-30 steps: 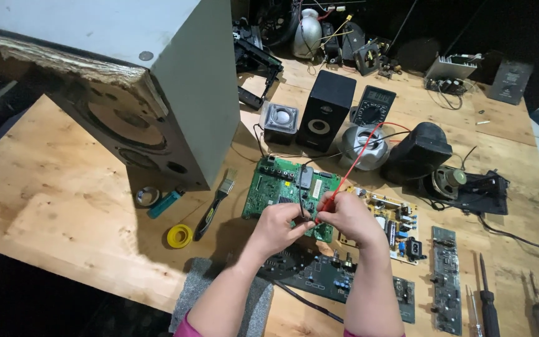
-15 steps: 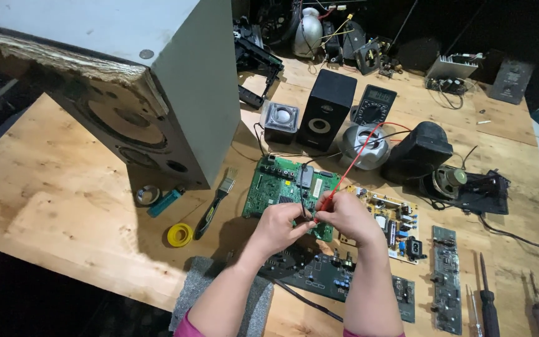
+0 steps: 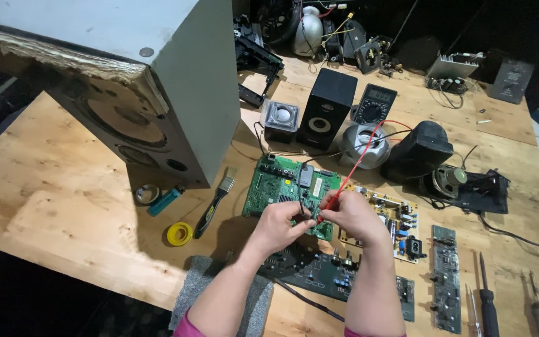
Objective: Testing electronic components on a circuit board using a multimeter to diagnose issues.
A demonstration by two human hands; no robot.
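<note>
Looming up and left of the grip, a big grey speaker cabinet (image 3: 126, 87) takes most of the wooden bench (image 3: 45, 187); beyond the grip stand a black speaker (image 3: 327, 106), a rounded black one (image 3: 418, 150), a small grey one (image 3: 280, 120) and a multimeter (image 3: 374, 103). Directly under the grip lies the green board (image 3: 285, 187), with a yellow board (image 3: 385, 215) to its right and a dark board (image 3: 319, 271) nearer the body. The right hand (image 3: 350, 215) is pressed around a red probe (image 3: 350, 171), pinching it near the tip, its lead running up toward the multimeter. The left hand (image 3: 279, 226) pinches something thin and dark against the green board's near edge; what exactly, I cannot tell. Probing well here likely calls for holding the tip steady on one point, keeping it from bridging neighbouring pins, with the left hand bracing the board. Left of the grip lie a brush (image 3: 216, 203), a yellow tape roll (image 3: 179, 233) and a blue lighter (image 3: 165, 201). No container shows contents.
</note>
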